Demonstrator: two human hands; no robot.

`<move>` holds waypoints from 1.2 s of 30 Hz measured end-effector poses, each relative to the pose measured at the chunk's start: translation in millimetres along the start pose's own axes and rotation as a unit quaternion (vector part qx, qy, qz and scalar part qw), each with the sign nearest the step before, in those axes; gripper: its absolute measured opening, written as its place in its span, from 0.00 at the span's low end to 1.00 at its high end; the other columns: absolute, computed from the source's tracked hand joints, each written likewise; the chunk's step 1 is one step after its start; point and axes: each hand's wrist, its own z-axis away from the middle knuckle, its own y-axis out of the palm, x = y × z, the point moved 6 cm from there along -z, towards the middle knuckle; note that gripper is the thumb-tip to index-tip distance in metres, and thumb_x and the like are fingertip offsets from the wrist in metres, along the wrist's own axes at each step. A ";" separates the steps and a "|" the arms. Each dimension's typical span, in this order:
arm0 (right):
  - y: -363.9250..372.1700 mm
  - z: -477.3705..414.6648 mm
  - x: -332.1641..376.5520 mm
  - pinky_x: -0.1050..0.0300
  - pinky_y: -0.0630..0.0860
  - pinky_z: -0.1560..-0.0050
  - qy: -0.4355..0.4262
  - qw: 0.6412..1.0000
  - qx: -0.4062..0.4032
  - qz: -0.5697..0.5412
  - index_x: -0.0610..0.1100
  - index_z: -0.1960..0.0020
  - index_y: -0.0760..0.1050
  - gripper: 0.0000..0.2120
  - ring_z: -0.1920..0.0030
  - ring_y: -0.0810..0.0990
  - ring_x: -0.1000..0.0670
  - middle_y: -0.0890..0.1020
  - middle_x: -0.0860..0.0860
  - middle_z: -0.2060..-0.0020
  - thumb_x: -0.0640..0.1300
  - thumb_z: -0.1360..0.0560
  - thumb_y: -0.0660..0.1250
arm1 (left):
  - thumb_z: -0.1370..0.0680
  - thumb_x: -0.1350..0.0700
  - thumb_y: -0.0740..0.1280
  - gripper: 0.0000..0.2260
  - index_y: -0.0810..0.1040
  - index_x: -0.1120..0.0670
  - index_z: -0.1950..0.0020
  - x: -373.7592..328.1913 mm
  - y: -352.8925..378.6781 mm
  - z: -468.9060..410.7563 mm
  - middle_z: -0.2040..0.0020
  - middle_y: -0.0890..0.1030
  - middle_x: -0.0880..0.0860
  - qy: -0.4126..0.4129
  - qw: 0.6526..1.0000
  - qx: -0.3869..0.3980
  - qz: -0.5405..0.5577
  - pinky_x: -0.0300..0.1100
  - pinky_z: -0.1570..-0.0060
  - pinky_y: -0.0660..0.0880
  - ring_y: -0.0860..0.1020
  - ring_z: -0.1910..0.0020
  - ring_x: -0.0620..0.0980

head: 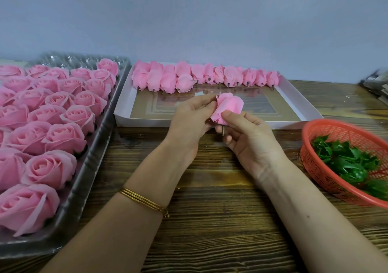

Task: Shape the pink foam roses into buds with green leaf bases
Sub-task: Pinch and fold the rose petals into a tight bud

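A pink foam rose (230, 106) is held above the wooden table at mid-frame, its petals folded inward and a short dark stem poking out below. My left hand (192, 117) pinches its left side with the fingertips. My right hand (245, 135) grips its lower part with the thumb pressed on the petals. A clear plastic tray (98, 144) on the left holds several open pink roses (50, 167). Shaped pink buds (201, 77) lie in rows along the far edge of a white box lid (294, 96). Green leaf bases (344, 159) fill a red mesh basket (327, 134) on the right.
The wooden table (210, 199) runs under my forearms. A gold bangle (144, 201) circles my left wrist. Blurred grey items (375, 83) sit at the far right edge. A plain pale wall stands behind the trays.
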 end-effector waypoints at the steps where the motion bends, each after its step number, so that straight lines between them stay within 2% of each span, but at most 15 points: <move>1: 0.4 0.0 -0.3 0.67 0.71 0.71 0.001 1.000 0.003 -0.004 0.39 0.55 0.80 0.12 0.68 0.79 0.53 0.83 0.45 0.65 0.41 0.37 0.74 | 0.20 0.63 0.65 0.09 0.80 0.60 0.41 0.6 0.5 0.1 0.50 0.84 0.57 -0.006 1.000 0.005 0.004 0.37 0.59 0.80 0.80 0.57 0.51; 6: 0.9 -0.5 -1.4 0.67 0.72 0.70 0.009 1.000 0.011 -0.014 0.39 0.56 0.80 0.11 0.68 0.78 0.53 0.82 0.45 0.65 0.41 0.37 0.74 | 0.19 0.63 0.64 0.08 0.83 0.58 0.49 1.5 1.5 -2.0 0.54 0.85 0.56 -0.026 0.998 0.046 0.026 0.37 0.60 0.80 0.82 0.60 0.47; 8: 0.9 -0.7 -1.8 0.67 0.72 0.70 0.007 1.000 0.011 -0.009 0.39 0.57 0.80 0.11 0.68 0.77 0.53 0.82 0.45 0.66 0.41 0.38 0.74 | 0.19 0.61 0.62 0.13 0.86 0.56 0.57 3.3 3.4 -1.1 0.58 0.85 0.55 -0.032 0.997 0.067 0.024 0.38 0.62 0.80 0.81 0.62 0.48; 10: 0.8 -0.8 -2.0 0.66 0.72 0.70 0.003 1.000 0.006 -0.004 0.39 0.58 0.80 0.10 0.68 0.77 0.53 0.82 0.45 0.66 0.42 0.38 0.74 | 0.18 0.60 0.61 0.17 0.87 0.55 0.60 6.7 5.1 -0.5 0.59 0.84 0.56 -0.041 0.996 0.073 0.025 0.39 0.64 0.79 0.78 0.64 0.49; 13: -1.4 -1.1 -2.3 0.66 0.71 0.71 -0.002 1.000 -0.011 0.004 0.39 0.59 0.79 0.08 0.68 0.76 0.52 0.81 0.44 0.66 0.41 0.36 0.74 | 0.16 0.54 0.59 0.14 0.83 0.58 0.49 11.6 6.9 -0.2 0.56 0.81 0.57 -0.070 0.995 0.058 0.027 0.38 0.68 0.77 0.74 0.66 0.48; 15: -2.8 -1.8 -2.5 0.66 0.71 0.71 -0.006 1.000 -0.023 0.011 0.39 0.59 0.79 0.05 0.68 0.75 0.52 0.80 0.44 0.66 0.39 0.32 0.73 | 0.17 0.47 0.59 0.17 0.80 0.58 0.42 12.4 9.4 0.8 0.54 0.80 0.56 -0.086 0.993 0.072 0.024 0.37 0.66 0.76 0.72 0.65 0.47; 17: -2.8 -1.4 -2.3 0.65 0.71 0.70 -0.012 0.999 -0.028 0.015 0.40 0.60 0.79 0.03 0.68 0.75 0.52 0.80 0.44 0.66 0.38 0.30 0.73 | 0.20 0.46 0.64 0.15 0.80 0.57 0.43 10.5 11.9 1.9 0.55 0.78 0.54 -0.076 0.992 0.102 0.011 0.36 0.65 0.75 0.71 0.64 0.46; 20: -0.4 0.2 -0.3 0.64 0.70 0.67 -0.027 0.999 -0.025 0.024 0.40 0.59 0.78 0.05 0.68 0.75 0.52 0.80 0.46 0.67 0.39 0.31 0.73 | 0.27 0.52 0.70 0.10 0.81 0.56 0.50 7.1 16.4 5.6 0.57 0.76 0.55 -0.040 0.988 0.148 -0.031 0.35 0.65 0.75 0.70 0.63 0.46; 24: 0.3 1.3 0.0 0.64 0.68 0.68 -0.037 0.999 -0.019 0.033 0.36 0.53 0.77 0.05 0.67 0.72 0.51 0.78 0.46 0.70 0.35 0.28 0.70 | 0.28 0.54 0.70 0.12 0.79 0.58 0.48 7.4 16.7 6.3 0.54 0.73 0.58 -0.017 0.985 0.162 -0.054 0.37 0.62 0.73 0.69 0.62 0.47; 26: 1.8 2.1 0.2 0.64 0.68 0.67 -0.034 0.999 -0.006 0.033 0.36 0.54 0.77 0.05 0.66 0.72 0.50 0.78 0.45 0.69 0.35 0.29 0.71 | 0.27 0.54 0.70 0.12 0.78 0.59 0.47 6.7 15.7 6.2 0.53 0.74 0.59 -0.012 0.985 0.163 -0.061 0.38 0.61 0.72 0.69 0.61 0.50; 29: 3.2 3.6 0.8 0.62 0.69 0.65 -0.032 0.998 0.010 0.044 0.37 0.54 0.79 0.12 0.66 0.74 0.51 0.79 0.45 0.68 0.39 0.35 0.73 | 0.23 0.55 0.68 0.09 0.78 0.59 0.46 6.9 13.9 5.4 0.52 0.75 0.60 -0.011 0.985 0.160 -0.061 0.41 0.57 0.71 0.68 0.55 0.55; 32: 2.5 4.3 1.2 0.61 0.70 0.64 -0.051 0.996 0.004 0.071 0.37 0.53 0.79 0.06 0.68 0.75 0.52 0.80 0.46 0.69 0.34 0.29 0.72 | 0.20 0.57 0.66 0.07 0.78 0.58 0.45 9.3 12.5 4.0 0.48 0.77 0.62 -0.019 0.988 0.142 -0.061 0.47 0.50 0.68 0.71 0.50 0.56; 36: 2.3 4.7 1.1 0.60 0.72 0.62 -0.069 0.993 -0.023 0.091 0.38 0.53 0.78 0.06 0.67 0.76 0.52 0.81 0.48 0.69 0.36 0.28 0.73 | 0.19 0.55 0.63 0.07 0.79 0.56 0.45 11.0 11.8 3.6 0.48 0.79 0.60 -0.034 0.991 0.123 -0.047 0.42 0.54 0.69 0.71 0.50 0.55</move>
